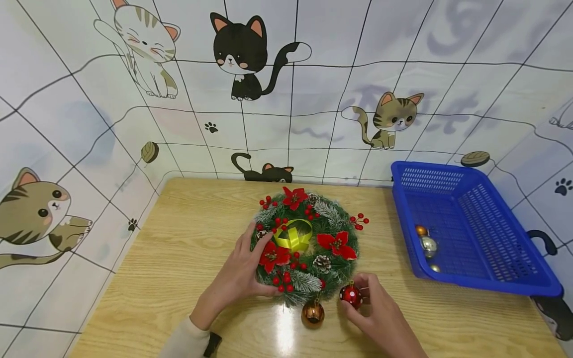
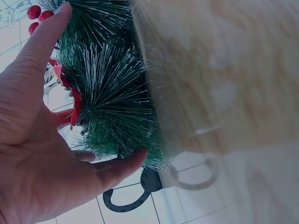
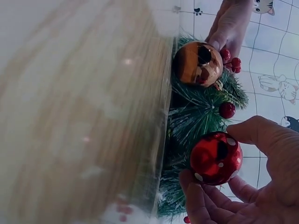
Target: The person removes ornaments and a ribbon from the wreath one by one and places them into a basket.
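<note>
A green Christmas wreath [image 1: 337, 211] with red poinsettias, berries and frosted pine cones lies on the wooden table. My left hand [image 1: 239, 268] grips its left side, thumb at the near edge and fingers spread over the greenery; the left wrist view shows the thumb and fingertips against the needles [image 2: 112, 93]. Between thumb and fingers, my right hand [image 1: 378, 311] pinches a shiny red Christmas bauble [image 1: 350, 296] with white dots, right at the wreath's near right edge. A copper bauble [image 1: 312, 314] sits at the wreath's near edge, between the two hands. Inside the ring shows yellow ribbon [image 1: 293, 239].
On the right stands a blue plastic basket [image 1: 492, 199] with several small gold, silver and orange baubles [image 1: 428, 246] along its left side. Cat-printed sheeting [image 1: 313, 124] rises behind the table [image 1: 179, 223] and at both sides.
</note>
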Demonstrator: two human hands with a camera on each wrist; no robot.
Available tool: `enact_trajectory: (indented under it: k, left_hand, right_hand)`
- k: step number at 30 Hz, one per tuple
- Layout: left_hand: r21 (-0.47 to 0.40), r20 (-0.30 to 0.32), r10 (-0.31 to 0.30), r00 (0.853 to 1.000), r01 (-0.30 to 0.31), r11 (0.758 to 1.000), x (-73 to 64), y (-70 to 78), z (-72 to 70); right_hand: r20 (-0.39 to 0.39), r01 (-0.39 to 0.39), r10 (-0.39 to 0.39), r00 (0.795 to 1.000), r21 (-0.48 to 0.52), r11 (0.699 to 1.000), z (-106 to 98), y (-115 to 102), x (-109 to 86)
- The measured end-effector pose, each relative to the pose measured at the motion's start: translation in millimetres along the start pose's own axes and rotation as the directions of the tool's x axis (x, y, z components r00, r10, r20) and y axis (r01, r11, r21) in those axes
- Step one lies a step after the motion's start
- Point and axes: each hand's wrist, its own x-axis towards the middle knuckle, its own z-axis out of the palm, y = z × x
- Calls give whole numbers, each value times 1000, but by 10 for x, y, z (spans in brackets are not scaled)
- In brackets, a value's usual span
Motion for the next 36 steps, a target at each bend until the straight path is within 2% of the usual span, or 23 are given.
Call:
enact_trajectory:
  k: [6, 11, 19, 26, 36]
  left_hand:
    - [-71, -11, -23, 1000, 22, 997, -22, 58, -11]
    - [-72, -40, -27, 999, 24, 997, -39, 88, 7]
    - [-42, -68, -1, 998, -2, 999, -49, 131, 27]
    - [1, -92, 20, 996, -20, 1000, -68, 149, 53]
    - [74, -109, -7, 994, 15, 997, -79, 236, 58]
  right_hand:
    - [-34, 3, -2, 999, 21, 1000, -66, 31, 2]
    - [-70, 16, -15, 997, 20, 1000, -100, 57, -2]
    - [-172, 97, -94, 981, 7, 995, -137, 92, 0]
    - [-219, 105, -109, 970, -29, 994, -197, 115, -2]
    - [-275, 91, -91, 957, -14, 996, -309, 140, -25]
